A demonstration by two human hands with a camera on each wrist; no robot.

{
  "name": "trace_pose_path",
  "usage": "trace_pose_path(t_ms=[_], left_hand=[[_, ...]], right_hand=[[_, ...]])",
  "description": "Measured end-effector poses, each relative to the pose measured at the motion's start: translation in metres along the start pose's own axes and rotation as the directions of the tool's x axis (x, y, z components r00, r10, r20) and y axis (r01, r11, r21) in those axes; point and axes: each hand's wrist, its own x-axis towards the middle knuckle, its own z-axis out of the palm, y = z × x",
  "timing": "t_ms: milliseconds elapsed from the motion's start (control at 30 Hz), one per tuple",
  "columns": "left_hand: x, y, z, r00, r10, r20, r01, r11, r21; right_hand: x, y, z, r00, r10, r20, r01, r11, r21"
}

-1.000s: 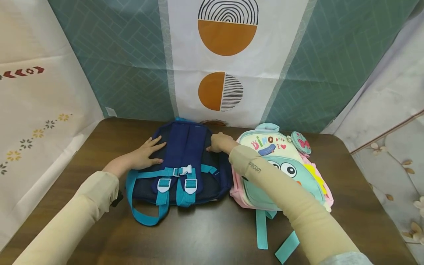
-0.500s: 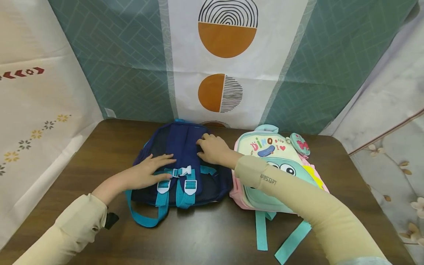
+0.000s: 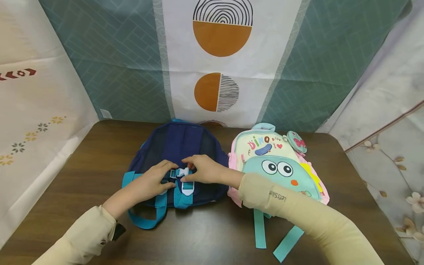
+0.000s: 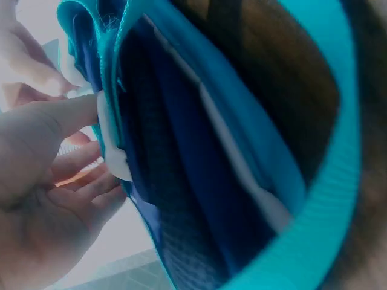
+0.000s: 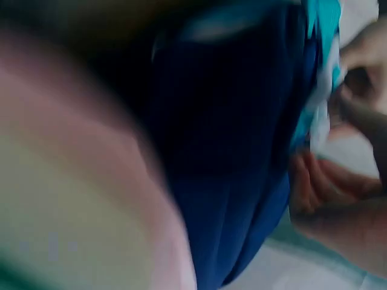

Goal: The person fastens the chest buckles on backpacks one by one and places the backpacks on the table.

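Though its straps (image 3: 183, 200) are teal, the backpack (image 3: 177, 147) is navy.

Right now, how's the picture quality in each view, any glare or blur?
Head view: mostly sharp, with a soft sheen on the table; left wrist view: hazy, washed out by brightness behind the fingers; right wrist view: dim and blurred, the navy backpack lacking crisp detail.

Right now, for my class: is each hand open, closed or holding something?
Left hand: beside the white buckle; open or gripping cannot be told.
Right hand: curved about the buckle; whether it grips cannot be told.
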Motion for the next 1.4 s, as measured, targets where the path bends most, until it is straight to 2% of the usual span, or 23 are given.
trace_pose_path(t_ms=[133, 267, 500, 700, 800, 900, 1000, 1067, 1167, 1300, 1400], left_hand=[[0.003, 0.004, 0.002, 0.999, 0.01, -0.042, -0.006, 0.996, 0.094], [0.008, 0.003, 0.007, 0.997, 0.011, -0.08, -0.001, 0.992, 0.124], [0.012, -0.005, 0.015, 0.992, 0.016, -0.127, -0.006, 0.997, 0.082], [0.011, -0.013, 0.019, 0.974, 0.098, -0.203, -0.089, 0.995, 0.052], [0.008, -0.019, 0.02, 0.964, 0.128, -0.233, -0.127, 0.992, 0.018], [0.004, -0.026, 0.019, 0.962, 0.101, -0.255, -0.116, 0.992, -0.046], [0.002, -0.03, 0.017, 0.963, 0.077, -0.26, -0.103, 0.991, -0.088], [0.002, -0.032, 0.015, 0.962, 0.089, -0.257, -0.113, 0.99, -0.08], [0.002, -0.031, 0.013, 0.956, 0.129, -0.264, -0.146, 0.988, -0.044], [0.001, -0.029, 0.01, 0.938, 0.178, -0.297, -0.187, 0.982, -0.003], [-0.002, -0.029, 0.01, 0.92, 0.209, -0.331, -0.214, 0.977, 0.021]], right_hand=[[0.005, -0.008, 0.013, 0.992, 0.007, -0.128, 0.002, 0.997, 0.073], [0.012, -0.007, 0.024, 0.978, 0.012, -0.206, 0.024, 0.985, 0.173], [0.015, -0.004, 0.04, 0.949, 0.136, -0.284, -0.061, 0.964, 0.26], [0.01, -0.005, 0.051, 0.909, 0.098, -0.405, 0.014, 0.964, 0.264], [0.007, -0.006, 0.056, 0.892, 0.038, -0.45, 0.077, 0.969, 0.234], [0.006, -0.005, 0.059, 0.889, -0.028, -0.457, 0.111, 0.982, 0.155], [0.006, -0.004, 0.059, 0.89, -0.062, -0.451, 0.111, 0.991, 0.081], [0.006, -0.002, 0.057, 0.886, -0.07, -0.458, 0.108, 0.992, 0.058], [0.006, -0.001, 0.052, 0.867, -0.084, -0.491, 0.116, 0.993, 0.035], [0.004, 0.001, 0.046, 0.836, -0.123, -0.534, 0.115, 0.992, -0.048], [0.001, 0.002, 0.042, 0.824, -0.16, -0.544, 0.108, 0.986, -0.126]])
